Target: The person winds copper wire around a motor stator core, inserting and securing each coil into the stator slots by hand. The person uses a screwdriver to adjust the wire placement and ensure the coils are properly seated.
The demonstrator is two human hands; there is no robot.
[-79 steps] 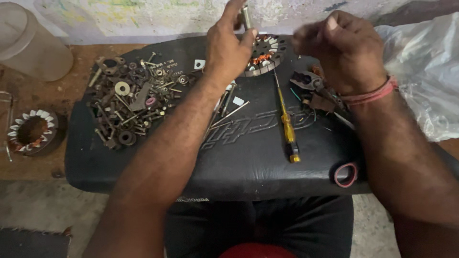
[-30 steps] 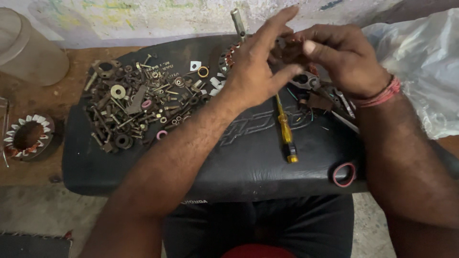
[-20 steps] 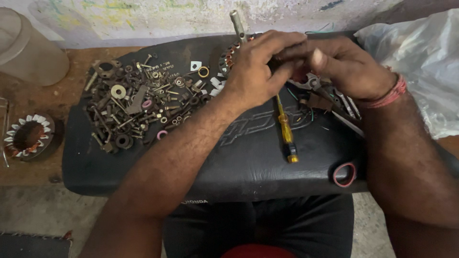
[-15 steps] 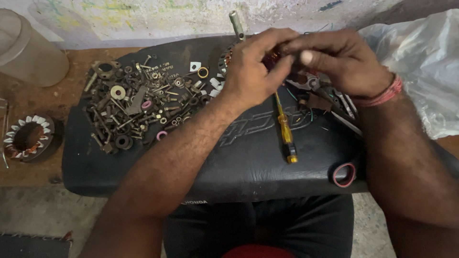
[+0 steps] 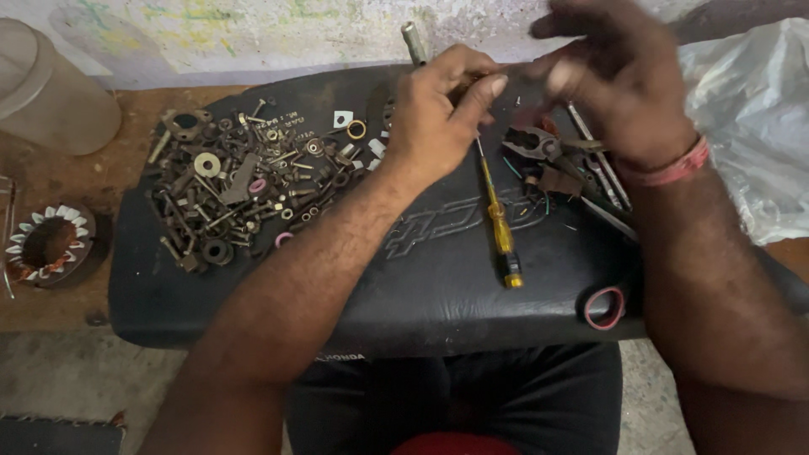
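My left hand (image 5: 438, 114) lies curled over a round metal part at the back of the black padded seat (image 5: 337, 286). The part is almost wholly hidden under the palm. A short metal rod (image 5: 413, 42) sticks out just behind the fingers. My right hand (image 5: 615, 76), with a red band at the wrist, is lifted above the seat and blurred. Whether it holds anything is unclear. Between the hands lies a yellow-handled screwdriver (image 5: 501, 223). Pliers (image 5: 539, 147) and other thin tools rest under the right hand.
A heap of several nuts, bolts and washers (image 5: 244, 185) covers the seat's left part. A red-rimmed ring (image 5: 604, 307) sits at its front right. A wound stator (image 5: 46, 244) and a clear plastic container (image 5: 50, 84) stand at left, a plastic bag (image 5: 750, 126) at right.
My right hand has pulled up and away from the left hand, where it was pinching at the part. The left hand stays down on the part.
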